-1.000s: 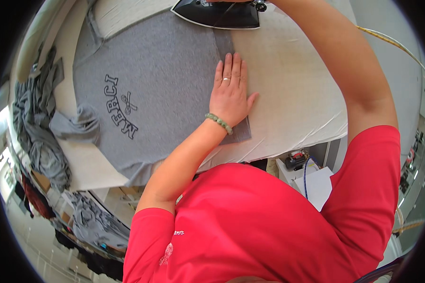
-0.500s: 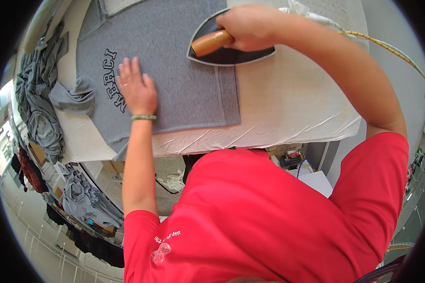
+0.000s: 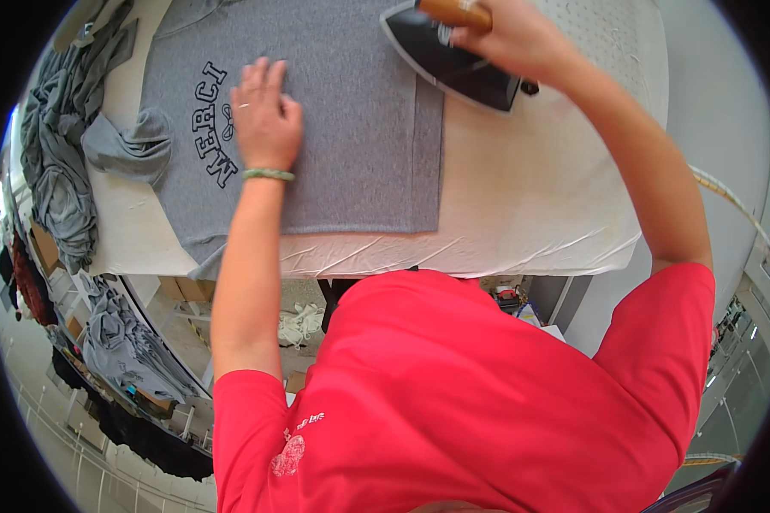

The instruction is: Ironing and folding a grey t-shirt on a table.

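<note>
A grey sweatshirt (image 3: pixel 351 162) with dark outlined lettering on its chest lies spread on the white cloth-covered ironing table (image 3: pixel 522 197). My left hand (image 3: pixel 267 120) rests palm down on it, just right of the lettering, fingers stretched out. With my right hand (image 3: pixel 522 38) I grip the wooden handle of a black iron (image 3: pixel 458 64) with a pale metal rim. The iron is at the hem end of the sweatshirt, its front over the fabric and its back over the white cover. Whether its sole touches the cloth is hidden.
Crumpled grey garments (image 3: pixel 60 162) lie along the table's left end, beside a bunched sleeve (image 3: pixel 133 145). Below the table at left, more grey garments (image 3: pixel 128 342) are stacked. A yellow-and-white hose (image 3: pixel 727 201) runs past my right arm.
The iron has moved right and away from me, turning so its handle is farther off. My left hand has shifted slightly right and away, still flat on the sweatshirt.
</note>
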`<state>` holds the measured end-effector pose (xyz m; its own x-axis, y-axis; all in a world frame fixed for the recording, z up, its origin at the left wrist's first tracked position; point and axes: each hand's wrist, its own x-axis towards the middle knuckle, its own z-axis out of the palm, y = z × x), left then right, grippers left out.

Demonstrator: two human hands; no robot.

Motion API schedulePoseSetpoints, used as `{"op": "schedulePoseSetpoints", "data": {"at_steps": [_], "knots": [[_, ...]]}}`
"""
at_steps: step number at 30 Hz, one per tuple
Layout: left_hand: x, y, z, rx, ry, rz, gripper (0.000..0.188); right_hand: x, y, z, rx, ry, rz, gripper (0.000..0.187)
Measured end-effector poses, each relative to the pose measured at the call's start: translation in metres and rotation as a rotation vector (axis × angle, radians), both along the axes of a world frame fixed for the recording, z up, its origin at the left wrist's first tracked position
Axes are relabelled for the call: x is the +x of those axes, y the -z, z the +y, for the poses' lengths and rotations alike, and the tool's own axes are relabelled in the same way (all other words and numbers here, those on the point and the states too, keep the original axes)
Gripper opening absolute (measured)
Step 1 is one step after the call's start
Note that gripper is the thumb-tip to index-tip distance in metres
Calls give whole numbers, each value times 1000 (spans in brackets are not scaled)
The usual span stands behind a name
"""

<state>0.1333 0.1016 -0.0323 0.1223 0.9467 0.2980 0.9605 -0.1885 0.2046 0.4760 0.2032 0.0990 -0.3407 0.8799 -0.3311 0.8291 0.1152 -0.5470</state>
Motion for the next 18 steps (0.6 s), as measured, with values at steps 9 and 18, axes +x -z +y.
{"op": "schedulePoseSetpoints", "data": {"at_steps": [9,18], "knots": [[-77,13,4,31,12,73,60,-30,-7,37,-211,-40,-193,46],[-82,14,6,13,16,42,62,-26,-3,-179,-342,-656,-108,34]]}}
